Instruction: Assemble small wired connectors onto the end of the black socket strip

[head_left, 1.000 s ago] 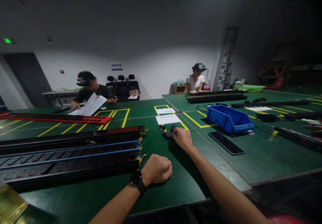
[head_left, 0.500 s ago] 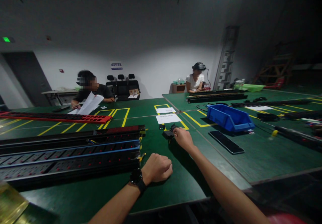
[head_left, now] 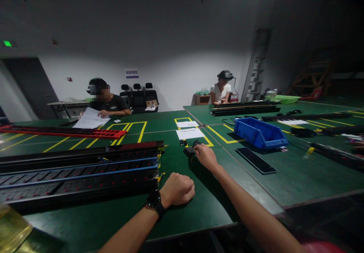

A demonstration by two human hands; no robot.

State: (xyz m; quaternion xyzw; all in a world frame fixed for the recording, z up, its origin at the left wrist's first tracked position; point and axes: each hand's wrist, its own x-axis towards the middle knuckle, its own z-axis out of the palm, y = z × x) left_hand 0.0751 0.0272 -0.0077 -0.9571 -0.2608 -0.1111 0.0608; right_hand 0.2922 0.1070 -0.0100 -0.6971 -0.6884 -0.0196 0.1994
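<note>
Both arms reaching fwd, L hand (head_left: 178, 188) balling up, R hand (head_left: 205, 156) extending farther out.
L forearm (head_left: 133, 225) is slanting in from lower L, w/ wrist lying roughly in line & fingers curling into a loose fist, back of hand facing up, thumb side facing inward. R forearm (head_left: 251, 207) is angling in from lower R, w/ fingers bending down & inward, tips partly hiding, so grip's unclear. Hands aren't touching, R sitting higher in view.
</note>
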